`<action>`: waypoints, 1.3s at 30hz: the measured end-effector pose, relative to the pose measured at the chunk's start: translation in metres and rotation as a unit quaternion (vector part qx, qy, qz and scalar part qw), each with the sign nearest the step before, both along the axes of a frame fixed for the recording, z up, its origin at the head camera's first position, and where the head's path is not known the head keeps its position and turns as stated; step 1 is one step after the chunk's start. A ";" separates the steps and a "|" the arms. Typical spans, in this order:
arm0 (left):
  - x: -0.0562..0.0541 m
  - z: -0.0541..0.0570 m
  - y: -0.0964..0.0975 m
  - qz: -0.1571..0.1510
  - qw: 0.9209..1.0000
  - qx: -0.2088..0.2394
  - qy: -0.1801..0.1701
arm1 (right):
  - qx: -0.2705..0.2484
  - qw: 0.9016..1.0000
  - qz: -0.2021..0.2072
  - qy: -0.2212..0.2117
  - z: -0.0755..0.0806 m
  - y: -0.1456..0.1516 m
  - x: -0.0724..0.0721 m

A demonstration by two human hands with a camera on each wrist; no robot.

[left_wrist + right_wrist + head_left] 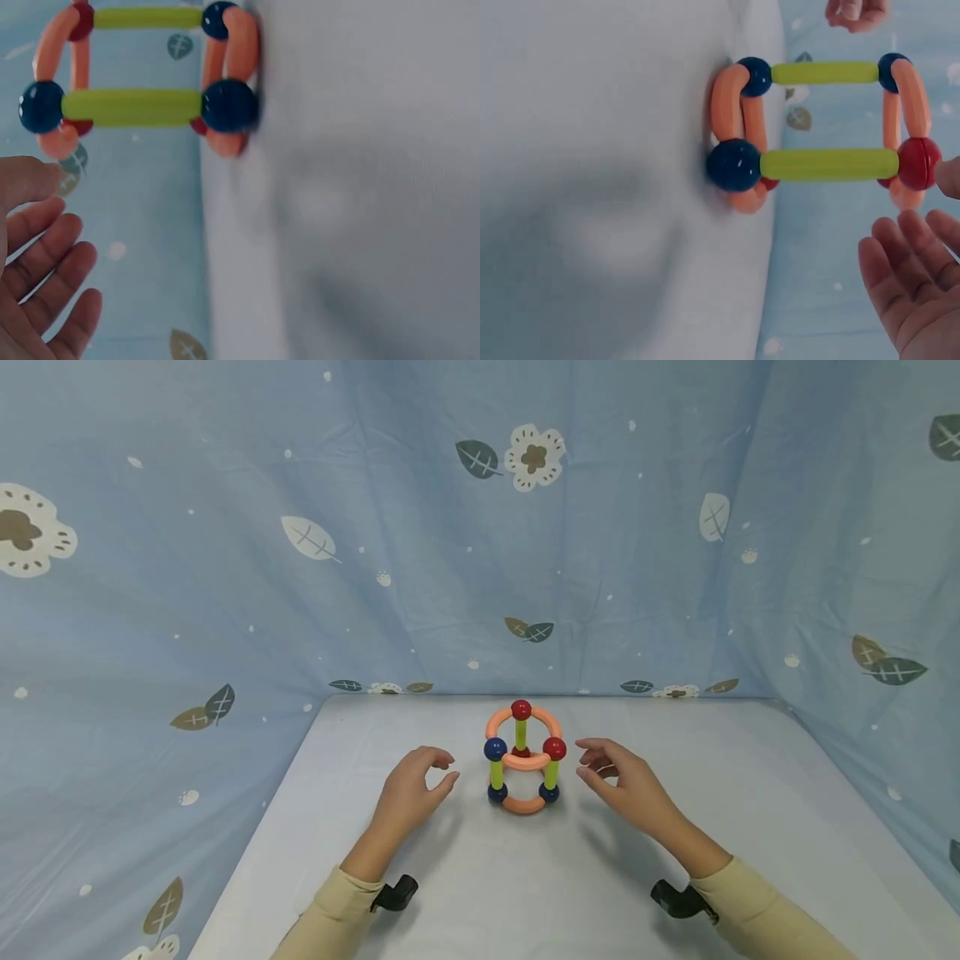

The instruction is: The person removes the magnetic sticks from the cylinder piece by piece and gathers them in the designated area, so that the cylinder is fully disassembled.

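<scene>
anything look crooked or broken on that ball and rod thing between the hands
Nothing stands out. The ball-and-rod frame stands upright on the white table, its three green rods look straight, and the visible joints show no obvious gaps.

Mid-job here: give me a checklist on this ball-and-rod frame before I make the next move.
1. Ball-and-rod frame upright on the white table: ok.
2. All three yellow-green straight rods standing between upper and lower balls: ok.
3. Left hand clear of the frame: ok, a gap shows in the head view.
4. Right hand clear of the upper front red ball: ok, narrow gap.
5. Frame held by a hand: not ok, neither holds it.
6. Joints firm enough for lifting: cannot tell.
</scene>
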State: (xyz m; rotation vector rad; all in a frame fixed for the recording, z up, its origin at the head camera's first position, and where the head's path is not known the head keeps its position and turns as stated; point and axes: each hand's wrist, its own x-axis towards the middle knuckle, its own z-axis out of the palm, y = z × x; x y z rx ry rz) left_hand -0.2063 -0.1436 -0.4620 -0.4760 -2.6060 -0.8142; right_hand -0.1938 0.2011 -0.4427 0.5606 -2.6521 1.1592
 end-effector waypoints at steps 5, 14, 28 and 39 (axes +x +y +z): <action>0.003 0.004 0.010 -0.029 0.998 0.034 0.034 | -0.025 1.000 -0.002 0.008 0.002 -0.006 0.000; 0.004 0.011 0.027 -0.057 0.995 0.073 0.044 | -0.066 0.997 0.012 0.030 0.000 -0.020 -0.005; -0.003 0.012 0.055 -0.116 0.985 0.070 0.105 | -0.087 0.995 -0.002 0.045 -0.001 -0.035 -0.009; -0.010 0.014 0.071 -0.182 0.974 0.052 0.124 | -0.084 0.995 0.006 0.058 -0.006 -0.037 -0.012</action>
